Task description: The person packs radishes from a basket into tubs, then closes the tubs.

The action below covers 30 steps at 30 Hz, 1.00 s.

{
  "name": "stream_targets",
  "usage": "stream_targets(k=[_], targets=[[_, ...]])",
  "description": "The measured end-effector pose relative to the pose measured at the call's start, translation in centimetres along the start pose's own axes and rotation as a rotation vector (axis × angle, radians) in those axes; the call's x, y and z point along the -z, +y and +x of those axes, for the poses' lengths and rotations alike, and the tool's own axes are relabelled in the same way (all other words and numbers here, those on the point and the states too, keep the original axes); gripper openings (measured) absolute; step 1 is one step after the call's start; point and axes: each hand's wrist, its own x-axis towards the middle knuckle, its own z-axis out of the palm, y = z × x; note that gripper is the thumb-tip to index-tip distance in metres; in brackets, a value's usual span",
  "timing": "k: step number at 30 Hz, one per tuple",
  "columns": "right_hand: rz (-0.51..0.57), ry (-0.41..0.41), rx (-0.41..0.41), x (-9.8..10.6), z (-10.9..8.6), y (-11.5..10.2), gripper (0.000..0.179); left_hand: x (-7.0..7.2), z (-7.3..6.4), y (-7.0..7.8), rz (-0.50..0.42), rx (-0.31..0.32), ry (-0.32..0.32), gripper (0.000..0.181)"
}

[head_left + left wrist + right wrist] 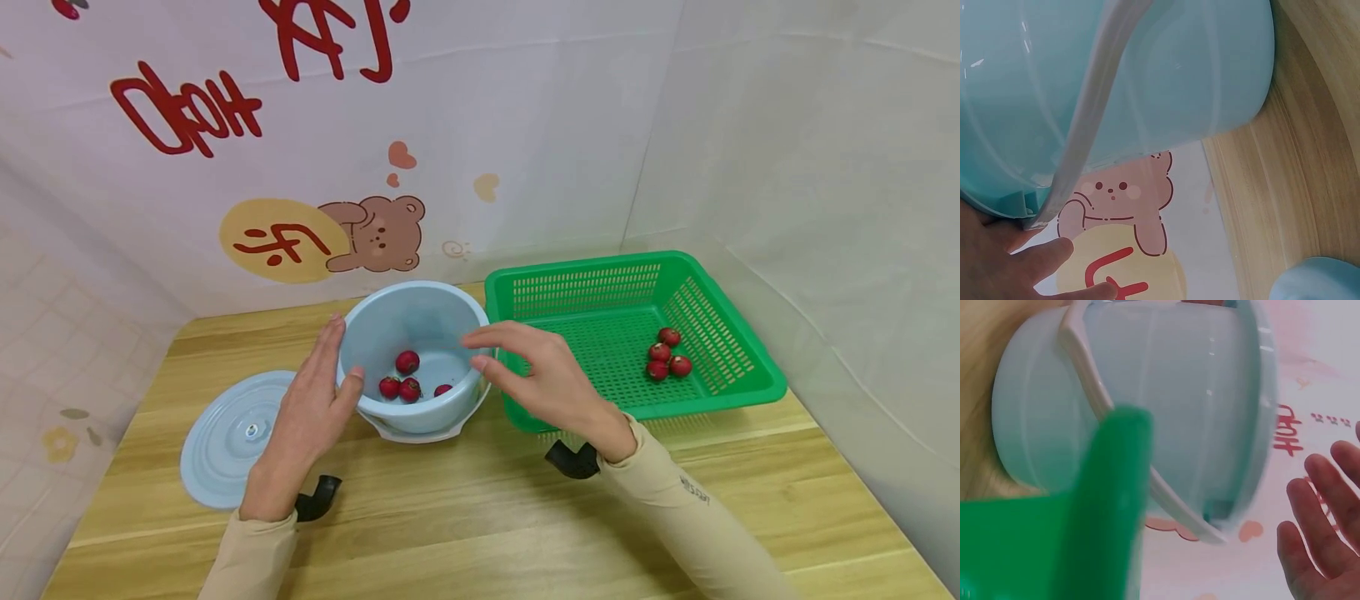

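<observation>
A light blue bucket stands on the table with several small red radishes inside it. My left hand is at the bucket's left rim, its fingers straight along the outside and the thumb over the edge. In the left wrist view the fingers lie beside the rim, close to where the pale handle joins it. My right hand hovers near the right rim, thumb and fingers apart. The right wrist view shows its fingers spread and away from the bucket wall, holding nothing.
Right of the bucket sits a green slotted basket with several more radishes in its right part. A light blue lid lies on the wooden table at the left. A printed cloth hangs behind.
</observation>
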Motion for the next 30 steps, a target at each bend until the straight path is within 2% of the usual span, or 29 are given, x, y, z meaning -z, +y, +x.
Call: stream_targets(k=[6, 11, 16, 22, 26, 30], targets=[[0.011, 0.048, 0.032, 2.4, -1.1, -0.2, 0.028, 0.0, 0.0, 0.0, -0.01, -0.007, 0.005, 0.069], [-0.01, 0.074, 0.029, 4.7, -2.3, -0.2, 0.032, -0.1, 0.0, -0.1, -0.015, -0.014, 0.005, 0.069], [-0.065, 0.099, 0.002, 6.9, -3.7, 0.3, 0.037, -0.1, 0.0, -0.1, -0.019, -0.014, 0.007, 0.069], [-0.166, 0.134, -0.013, 9.4, -4.9, 1.4, 0.033, 0.0, 0.0, 0.0, -0.021, -0.012, 0.01, 0.069], [-0.227, 0.135, -0.017, 10.9, -5.6, 2.4, 0.033, 0.0, -0.1, 0.0, -0.021, -0.015, 0.014, 0.069], [-0.241, 0.094, -0.054, 12.2, -6.3, 3.1, 0.04, -0.1, -0.1, -0.1, -0.022, -0.017, 0.014, 0.069]])
